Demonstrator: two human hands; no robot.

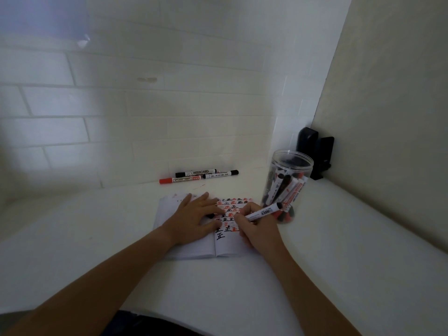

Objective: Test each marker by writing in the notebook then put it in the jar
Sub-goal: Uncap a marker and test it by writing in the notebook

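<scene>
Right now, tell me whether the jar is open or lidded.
Open. The jar stands upright with no lid on its rim, and markers show through its clear wall.

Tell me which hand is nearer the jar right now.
Right. The right hand, gripping a marker, is just beside the jar; the left hand lies flat on the notebook, farther away.

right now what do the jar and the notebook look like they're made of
Jar: clear, glossy plastic by the look; markers show through its wall, though glass can't be excluded. Notebook: matte white paper, ink marks on its pages.
</scene>
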